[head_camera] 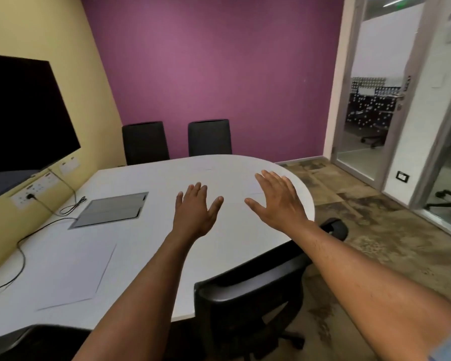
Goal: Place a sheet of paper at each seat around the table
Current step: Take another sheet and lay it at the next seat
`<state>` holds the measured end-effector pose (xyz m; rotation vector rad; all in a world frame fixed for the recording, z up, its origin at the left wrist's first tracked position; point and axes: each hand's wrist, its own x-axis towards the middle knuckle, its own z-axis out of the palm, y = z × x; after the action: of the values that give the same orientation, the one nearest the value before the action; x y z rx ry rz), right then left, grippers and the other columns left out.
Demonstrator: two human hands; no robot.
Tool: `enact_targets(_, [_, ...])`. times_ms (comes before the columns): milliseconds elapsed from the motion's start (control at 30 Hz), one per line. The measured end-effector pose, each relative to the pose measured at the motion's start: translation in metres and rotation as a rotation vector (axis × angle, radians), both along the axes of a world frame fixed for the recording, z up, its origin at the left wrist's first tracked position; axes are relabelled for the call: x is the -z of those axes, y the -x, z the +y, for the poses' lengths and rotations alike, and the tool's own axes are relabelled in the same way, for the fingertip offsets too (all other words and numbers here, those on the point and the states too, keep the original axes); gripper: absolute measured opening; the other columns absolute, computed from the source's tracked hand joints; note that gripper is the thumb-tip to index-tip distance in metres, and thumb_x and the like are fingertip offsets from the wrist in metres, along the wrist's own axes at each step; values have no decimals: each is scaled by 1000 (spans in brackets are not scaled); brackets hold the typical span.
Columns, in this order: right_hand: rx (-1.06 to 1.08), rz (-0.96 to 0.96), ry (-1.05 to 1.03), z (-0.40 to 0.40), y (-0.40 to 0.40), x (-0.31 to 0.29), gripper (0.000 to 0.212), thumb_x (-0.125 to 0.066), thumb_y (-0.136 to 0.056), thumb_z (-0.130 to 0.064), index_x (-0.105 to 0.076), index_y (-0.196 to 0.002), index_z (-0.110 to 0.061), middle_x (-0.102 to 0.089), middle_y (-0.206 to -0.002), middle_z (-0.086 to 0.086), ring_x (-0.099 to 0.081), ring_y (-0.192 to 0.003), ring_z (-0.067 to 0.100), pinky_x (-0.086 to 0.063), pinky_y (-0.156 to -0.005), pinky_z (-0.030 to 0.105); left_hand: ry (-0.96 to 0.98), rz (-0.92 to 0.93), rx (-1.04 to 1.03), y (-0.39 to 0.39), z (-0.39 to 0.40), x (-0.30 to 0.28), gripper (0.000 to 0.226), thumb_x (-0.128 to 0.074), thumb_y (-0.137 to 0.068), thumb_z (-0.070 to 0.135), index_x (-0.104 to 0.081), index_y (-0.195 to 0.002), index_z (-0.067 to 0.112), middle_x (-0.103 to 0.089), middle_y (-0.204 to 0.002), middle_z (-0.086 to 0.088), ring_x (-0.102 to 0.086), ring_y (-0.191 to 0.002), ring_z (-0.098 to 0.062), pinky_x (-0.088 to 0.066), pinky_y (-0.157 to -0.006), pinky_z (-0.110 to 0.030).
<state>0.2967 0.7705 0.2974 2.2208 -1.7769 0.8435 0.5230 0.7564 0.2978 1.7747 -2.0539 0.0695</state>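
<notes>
A white table (146,178) with a rounded far end fills the middle. One white sheet of paper (70,272) lies flat near the front left. Faint edges of another sheet of paper (245,198) show under and between my hands on the right side. My left hand (195,212) is spread flat over the table, holding nothing. My right hand (279,201) is also spread with fingers apart, close to the table's right edge. Whether either palm touches the surface is unclear.
Two black chairs (145,142) (210,138) stand at the far end against the purple wall. Another black chair (250,290) is tucked in at the near right. A grey cable hatch (109,209), a black cable (21,246), a dark wall screen (23,113) and a glass door (370,100) are present.
</notes>
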Motion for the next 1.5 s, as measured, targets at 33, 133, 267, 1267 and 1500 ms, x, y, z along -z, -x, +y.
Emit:
enact_targets(33, [22,-6,-2,-2,15,0,73,-36,-92,-63,-21,-151,-23,-20,-160,3,-14,-148,21,-7,-120,42,7,-4,16,15,-5,-2,75,-23,-95,64,-28,-152,15,-22,-162,-5,-13,-150,-22,-3,-120,-44])
enact_targets(133, [75,-20,-12,-13,64,0,73,-34,-92,-64,-19,-151,-23,-19,-160,2,-12,-148,20,-3,-119,41,26,-19,59,65,-23,-10,74,-23,-95,64,-29,-151,15,-24,-161,-5,-13,-150,-22,-3,-120,-45])
enact_targets(267, [120,-5,-23,-36,133,3,76,-28,-90,-68,-18,-151,-24,-18,-161,2,-12,-148,21,-3,-119,41,18,-29,89,137,-51,-18,74,-23,-96,63,-27,-152,16,-22,-162,-5,-12,-151,-23,-3,-120,-46])
enact_targets(1267, [304,12,-81,-273,525,-2,81,-32,-91,-67,-10,-154,-21,-9,-162,3,-6,-149,19,-3,-119,39,93,5,245,531,-355,-21,76,-22,-95,65,-25,-153,16,-18,-163,-6,-9,-151,-23,-2,-120,-44])
enact_targets(1500, [289,24,-67,-386,573,-6,79,-32,-91,-66,-13,-153,-20,-11,-162,3,-7,-149,19,-2,-119,39,63,33,227,573,-467,-8,76,-23,-94,64,-26,-152,16,-20,-162,-7,-10,-151,-24,-3,-120,-44])
